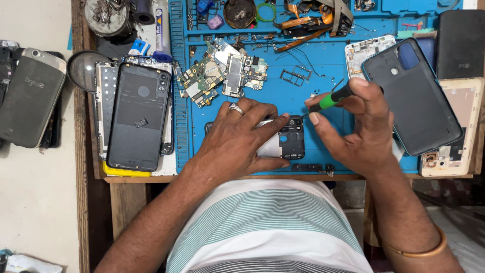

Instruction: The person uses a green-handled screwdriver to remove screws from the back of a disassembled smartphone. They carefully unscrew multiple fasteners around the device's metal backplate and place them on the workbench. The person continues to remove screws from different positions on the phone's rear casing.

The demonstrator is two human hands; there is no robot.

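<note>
Blue repair mat (323, 81) covers a wooden bench, cluttered with phone parts. Left hand (242, 139), ring on one finger, lies flat with fingers spread over an opened phone (289, 139) at frame centre, pinning it to the mat. Right hand (358, 124) is closed around a green-handled screwdriver (331, 100), tip angled down toward the phone's top edge. Loose circuit boards (222, 73) sit above the left hand; a dark back cover (411, 96) rests right of the right hand.
</note>
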